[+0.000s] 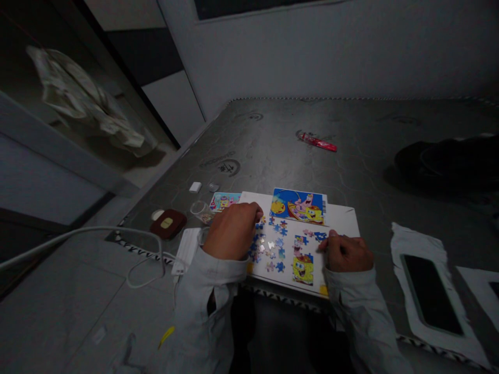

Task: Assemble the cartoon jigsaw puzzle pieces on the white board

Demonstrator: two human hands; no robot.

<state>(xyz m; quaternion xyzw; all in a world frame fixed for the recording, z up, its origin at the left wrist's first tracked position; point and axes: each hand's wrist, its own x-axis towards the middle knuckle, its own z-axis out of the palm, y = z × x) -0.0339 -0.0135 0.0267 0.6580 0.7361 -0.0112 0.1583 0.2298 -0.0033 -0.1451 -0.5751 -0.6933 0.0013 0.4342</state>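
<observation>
My left hand (235,232) is closed, its fingertips curled down over the left edge of a group of loose jigsaw puzzle pieces (270,245). What its fingers pinch, if anything, is hidden. My right hand (348,253) is also closed, fingertips beside a dark blue puzzle piece (320,237); I cannot make out whether anything is in them. Between the hands, a partly joined puzzle section (303,269) with a yellow cartoon face lies on a white board (257,198). A colourful picture card (299,205) lies at the board's far edge.
Left of the board are a clear plastic cup (201,210), a brown case (168,224) and a white power strip (186,251) with a cable. A phone (432,293) lies on white paper at right. Farther back are a red packet (317,142) and a black bag (448,161).
</observation>
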